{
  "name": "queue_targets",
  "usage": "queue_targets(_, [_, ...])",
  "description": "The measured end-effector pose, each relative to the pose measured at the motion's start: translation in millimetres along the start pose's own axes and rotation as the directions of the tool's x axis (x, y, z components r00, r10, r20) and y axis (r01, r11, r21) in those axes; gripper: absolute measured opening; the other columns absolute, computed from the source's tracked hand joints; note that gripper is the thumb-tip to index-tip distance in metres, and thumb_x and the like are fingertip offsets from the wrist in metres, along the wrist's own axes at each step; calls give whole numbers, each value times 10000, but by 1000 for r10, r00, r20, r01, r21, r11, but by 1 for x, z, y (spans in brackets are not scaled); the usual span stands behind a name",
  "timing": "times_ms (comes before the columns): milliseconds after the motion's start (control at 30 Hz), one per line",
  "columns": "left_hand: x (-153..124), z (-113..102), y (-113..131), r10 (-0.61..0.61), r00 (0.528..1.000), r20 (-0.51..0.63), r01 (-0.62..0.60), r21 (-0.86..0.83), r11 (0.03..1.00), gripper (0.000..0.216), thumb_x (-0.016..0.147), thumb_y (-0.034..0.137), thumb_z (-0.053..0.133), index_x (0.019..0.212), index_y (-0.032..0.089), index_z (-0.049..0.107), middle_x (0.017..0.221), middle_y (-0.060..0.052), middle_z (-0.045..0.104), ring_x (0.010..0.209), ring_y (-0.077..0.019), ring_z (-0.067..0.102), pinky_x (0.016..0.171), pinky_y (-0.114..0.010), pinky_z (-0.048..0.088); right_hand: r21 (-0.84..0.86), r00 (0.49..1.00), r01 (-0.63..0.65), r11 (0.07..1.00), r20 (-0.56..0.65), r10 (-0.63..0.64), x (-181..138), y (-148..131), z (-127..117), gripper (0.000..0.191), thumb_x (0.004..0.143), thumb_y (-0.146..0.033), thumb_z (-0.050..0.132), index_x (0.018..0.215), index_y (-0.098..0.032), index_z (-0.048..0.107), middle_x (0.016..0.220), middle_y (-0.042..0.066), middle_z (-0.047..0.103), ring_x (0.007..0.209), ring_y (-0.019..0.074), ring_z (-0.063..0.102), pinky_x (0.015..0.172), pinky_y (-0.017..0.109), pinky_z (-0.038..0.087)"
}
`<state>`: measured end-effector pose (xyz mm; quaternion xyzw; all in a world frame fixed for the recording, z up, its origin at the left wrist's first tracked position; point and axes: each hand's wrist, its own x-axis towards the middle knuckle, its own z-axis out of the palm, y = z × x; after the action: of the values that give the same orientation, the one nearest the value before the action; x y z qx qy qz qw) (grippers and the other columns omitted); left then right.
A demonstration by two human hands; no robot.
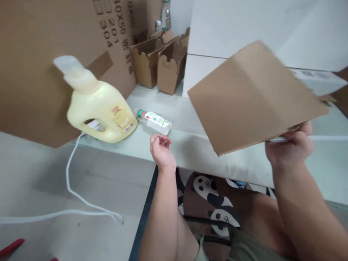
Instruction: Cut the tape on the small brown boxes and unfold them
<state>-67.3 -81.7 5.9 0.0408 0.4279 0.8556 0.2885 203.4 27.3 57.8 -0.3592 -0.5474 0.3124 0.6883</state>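
At the near edge of the tabletop (185, 116) the left hand (160, 148) curls loosely, empty, the right hand (289, 146) pinches a flat cardboard sheet (255, 98) raised over bare surface, a small bottle (154, 122) lies just beyond the left hand, a yellow jug (100, 108) further left, and open-topped cardboard boxes (160, 61) stand far behind.

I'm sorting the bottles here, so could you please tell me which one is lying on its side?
The small clear bottle beside the left hand; the yellow jug and the far bottle stand upright.
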Motion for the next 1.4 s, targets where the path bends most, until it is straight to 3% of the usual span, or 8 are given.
queue_targets(167, [-11, 15, -24, 24, 969, 245, -78, 215, 973, 288, 743, 452, 651, 932, 236, 629, 1117, -58, 658, 1130, -186, 622, 893, -289, 471, -68, 993, -105, 992, -70, 100, -35, 17, -26, 91, 615, -283, 568, 608, -258, 481, 776, 46, 448, 833, 254, 530, 843, 487, 463])
queue_targets(333, [-6, 19, -37, 122, 908, 401, -273, 345, 898, 482, 809, 576, 604, 1209, 306, 608, 1467, -64, 565, 1429, -231, 468, 1084, -359, 416, -116, 997, -23, 993, 76, 31, -48, 19, -40, 40, 653, -243, 539, 629, -248, 571, 853, 60, 562, 884, 247, 587, 821, 458, 501])
queue_targets(600, [-21, 25, -44, 174, 759, 628, -478, 356, 803, 538, 767, 654, 659, 1083, 219, 657, 871, -47, 690, 723, -178, 638, 734, -331, 520, -225, 999, 44, 973, -2, -45, -54, 7, -65, 152, 881, -247, 591, 846, -285, 734, 985, 49, 654, 968, 217, 646, 875, 430, 535])
queue_targets(700, [-19, 28, -53, 245, 761, 601, -548, 392, 739, 573, 743, 671, 668, 1125, 244, 641, 1090, -79, 688, 986, -221, 658, 845, -341, 518, -270, 999, -8, 963, 40, 20, -59, 10, -68, 169, 923, -374, 601, 1005, -289, 722, 1034, 57, 677, 953, 218, 651, 823, 412, 557])
queue_targets(800, [-12, 30, -60, 123, 761, 637, -458, 393, 797, 668, 740, 718, 638, 1240, 277, 596, 1356, -101, 613, 1272, -259, 581, 1035, -374, 464, -240, 985, -129, 962, 78, 152, -66, 14, -69, 422, 904, -505, 636, 1276, -308, 617, 1044, 62, 687, 869, 216, 657, 772, 412, 572])
queue_targets(900, [-9, 29, -62, 85, 757, 648, -412, 373, 831, 671, 739, 702, 660, 1240, 259, 605, 1247, -92, 658, 1192, -252, 620, 1030, -372, 465, -142, 967, -212, 967, 110, 229, -69, 18, -67, 570, 890, -550, 650, 1383, -308, 495, 1069, 67, 694, 925, 228, 678, 821, 424, 583])
queue_targets(1167, [-30, 29, -36, 265, 691, 673, -555, 259, 790, 681, 677, 712, 709, 1179, 255, 664, 1160, -73, 687, 1236, -324, 603, 1058, -467, 488, 0, 936, -351, 936, 29, 351, -63, 21, -67, 304, 879, -523, 652, 1018, -273, 549, 985, 12, 658, 901, 175, 651, 836, 351, 556])
queue_targets(1400, [-29, 20, -15, 133, 700, 701, -438, 275, 856, 532, 628, 732, 738, 893, 272, 775, 1025, -79, 716, 1113, -335, 666, 1096, -587, 479, -32, 949, -308, 951, 61, 310, -76, 13, -64, 340, 870, -569, 655, 967, -270, 524, 853, -9, 574, 741, 147, 567, 668, 291, 498])
